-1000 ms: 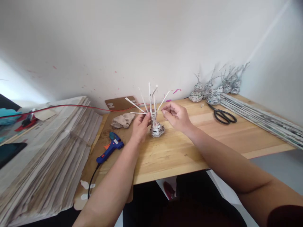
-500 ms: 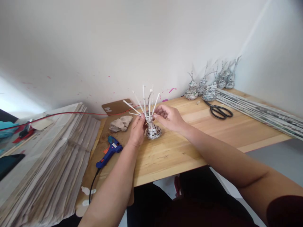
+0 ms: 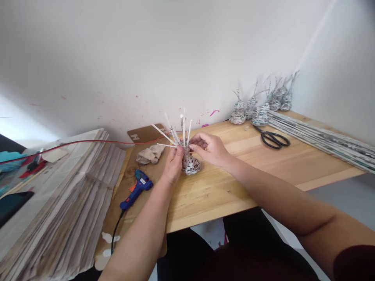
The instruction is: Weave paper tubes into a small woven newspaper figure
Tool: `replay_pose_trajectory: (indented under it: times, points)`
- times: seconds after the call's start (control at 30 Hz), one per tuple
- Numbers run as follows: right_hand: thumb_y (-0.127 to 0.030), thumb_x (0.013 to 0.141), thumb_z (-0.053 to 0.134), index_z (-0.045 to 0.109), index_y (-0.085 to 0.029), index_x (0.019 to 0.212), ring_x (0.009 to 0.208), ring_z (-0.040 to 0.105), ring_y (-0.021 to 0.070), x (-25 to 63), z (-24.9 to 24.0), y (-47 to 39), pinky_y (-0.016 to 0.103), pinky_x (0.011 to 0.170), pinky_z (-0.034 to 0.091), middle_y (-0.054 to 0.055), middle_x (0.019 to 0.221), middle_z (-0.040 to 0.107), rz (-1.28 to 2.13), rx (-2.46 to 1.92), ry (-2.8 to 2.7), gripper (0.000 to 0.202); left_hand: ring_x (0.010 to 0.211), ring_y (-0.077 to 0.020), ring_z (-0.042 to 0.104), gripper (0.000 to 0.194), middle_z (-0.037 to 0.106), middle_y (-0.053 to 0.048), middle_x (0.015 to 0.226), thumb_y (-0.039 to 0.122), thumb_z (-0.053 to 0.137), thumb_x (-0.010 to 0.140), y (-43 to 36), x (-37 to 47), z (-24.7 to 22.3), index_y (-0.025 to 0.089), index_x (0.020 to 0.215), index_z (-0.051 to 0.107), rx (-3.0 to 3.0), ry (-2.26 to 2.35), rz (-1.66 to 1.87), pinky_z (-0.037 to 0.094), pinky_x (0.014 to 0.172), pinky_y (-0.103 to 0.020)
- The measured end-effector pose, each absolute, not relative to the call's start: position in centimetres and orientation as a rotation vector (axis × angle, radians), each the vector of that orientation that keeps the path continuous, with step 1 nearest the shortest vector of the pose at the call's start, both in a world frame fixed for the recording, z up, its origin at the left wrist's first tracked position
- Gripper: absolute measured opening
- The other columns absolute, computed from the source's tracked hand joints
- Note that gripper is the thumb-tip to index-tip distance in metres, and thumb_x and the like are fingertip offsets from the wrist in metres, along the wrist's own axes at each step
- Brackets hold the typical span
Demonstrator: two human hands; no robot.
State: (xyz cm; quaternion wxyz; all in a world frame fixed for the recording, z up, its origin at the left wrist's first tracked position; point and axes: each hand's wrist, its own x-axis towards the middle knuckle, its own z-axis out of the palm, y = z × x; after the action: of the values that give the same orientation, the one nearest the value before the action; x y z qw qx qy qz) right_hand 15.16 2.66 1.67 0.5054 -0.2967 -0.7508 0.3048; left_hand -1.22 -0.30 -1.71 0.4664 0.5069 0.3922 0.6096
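Observation:
A small woven newspaper figure [image 3: 191, 165] stands on the wooden table, its round base down and several white paper strips [image 3: 184, 127] fanning up from its narrow neck. My left hand [image 3: 174, 160] grips the neck from the left, thumb in front. From the right, my right hand [image 3: 209, 147] pinches at the strips where they leave the neck; its fingertips partly hide what they hold. A blue glue gun [image 3: 136, 189] lies left of my left forearm on a brown board [image 3: 124, 218].
Black scissors [image 3: 274, 139] lie on the right, beside long rolled paper sticks [image 3: 316, 140]. Several finished woven figures [image 3: 238, 113] stand at the back wall. A crumpled cloth [image 3: 150, 154] is behind the glue gun. Stacked newspapers [image 3: 84, 203] fill the left, with a red cord [image 3: 73, 141] crossing above.
The upright strips lean further left and sit closer together at the neck. Both hands stay on the woven figure, with my left thumb slightly lower. The whole view has shifted a little.

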Motion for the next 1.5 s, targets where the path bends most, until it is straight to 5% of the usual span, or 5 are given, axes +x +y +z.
replay_pose_trajectory:
  times: [0.17, 0.73, 1.0, 1.27, 1.5]
  points:
    - [-0.028, 0.083, 0.071, 0.065, -0.019, 0.086, 0.067, 0.064, 0.013, 15.2, 2.0, 2.4, 0.024, 0.06, 0.049, 0.002, 0.079, 0.072, 0.747, -0.711, -1.818, 0.012, 0.104, -0.0207, 0.064, 0.056, 0.069, -0.008, 0.114, 0.052, 0.083, 0.072, -0.6, -1.4, -1.1, 0.019, 0.113, 0.064, 1.409, 1.015, 1.48, 0.05, 0.095, -0.034]
    - [-0.032, 0.083, 0.071, 0.066, -0.018, 0.1, 0.071, 0.067, 0.0149, 15.7, 2.8, 2.7, 0.029, 0.066, 0.057, 0.003, 0.085, 0.072, 1.156, -0.609, -1.746, 0.023, 0.075, -0.0158, 0.064, 0.043, 0.067, -0.002, 0.083, 0.044, 0.082, 0.073, -1.3, -1.0, 0.1, 0.017, 0.1, 0.062, 1.307, 0.955, 1.39, 0.051, 0.073, -0.03]
    - [-0.036, 0.069, 0.086, 0.062, -0.017, 0.13, 0.056, 0.051, 0.009, 16.5, 3.4, 3.1, 0.022, 0.052, 0.041, -0.007, 0.066, 0.057, 1.166, -0.662, -1.917, 0.068, 0.079, -0.0186, 0.063, 0.045, 0.068, -0.003, 0.086, 0.046, 0.083, 0.067, -1.5, -1.0, 0.2, 0.017, 0.096, 0.063, 1.389, 1.031, 1.306, 0.05, 0.078, -0.033]
    - [-0.035, 0.063, 0.088, 0.072, -0.019, 0.104, 0.074, 0.065, 0.0166, 16.0, 6.8, 2.4, 0.027, 0.064, 0.052, 0.001, 0.082, 0.072, 1.245, -0.676, -1.98, 0.047, 0.101, -0.0304, 0.064, 0.025, 0.068, -0.007, 0.081, 0.036, 0.082, 0.072, -2.1, -0.6, 0.8, 0.018, 0.083, 0.068, 1.499, 1.014, 1.215, 0.049, 0.091, -0.04]
    - [-0.033, 0.069, 0.084, 0.07, -0.017, 0.077, 0.068, 0.065, 0.016, 14.2, 8.2, 2.6, 0.027, 0.06, 0.05, 0.001, 0.073, 0.069, 1.131, -0.729, -2.043, 0.023, 0.082, -0.0234, 0.063, 0.025, 0.066, -0.003, 0.076, 0.036, 0.08, 0.073, -2.0, -0.9, 0.9, 0.017, 0.084, 0.068, 1.45, 1.003, 1.194, 0.048, 0.079, -0.035]
